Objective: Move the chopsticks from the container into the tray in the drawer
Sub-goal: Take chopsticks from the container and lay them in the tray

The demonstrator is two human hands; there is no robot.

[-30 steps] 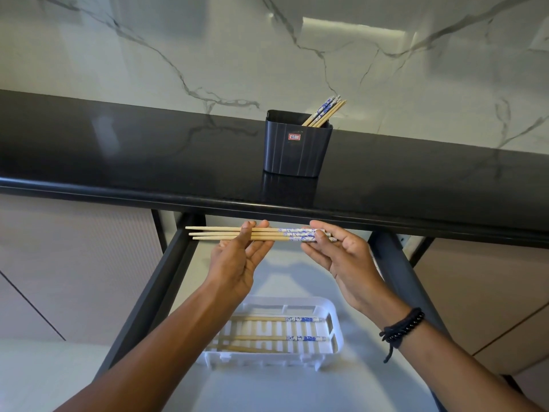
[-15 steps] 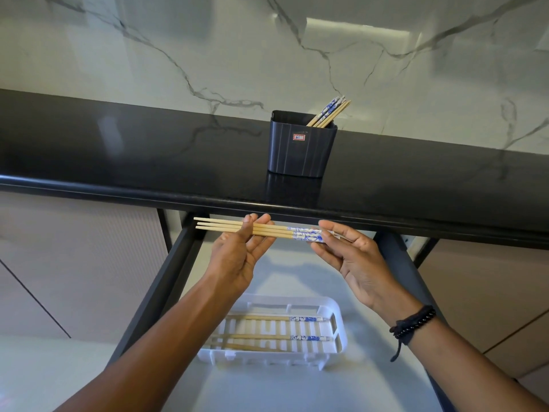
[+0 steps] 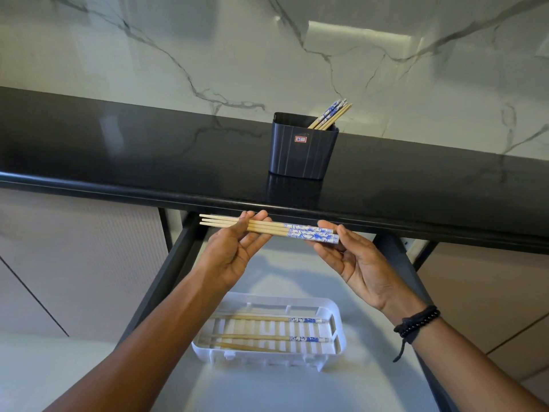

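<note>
Pinching the chopsticks (image 3: 269,228) at either end, left hand (image 3: 231,254) and right hand (image 3: 356,263) are holding them level above the tray (image 3: 267,359); the red sticker (image 3: 300,139) on the container (image 3: 303,162) is showing no legible writing.

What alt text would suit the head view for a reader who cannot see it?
A left hand and right hand hold a bundle of chopsticks level over an open drawer, whose white tray already holds a few. More lean in a black container on the counter.

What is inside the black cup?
A few chopsticks lean out of the container at its right side. Its dark wall hides their lower ends and anything else inside.
</note>
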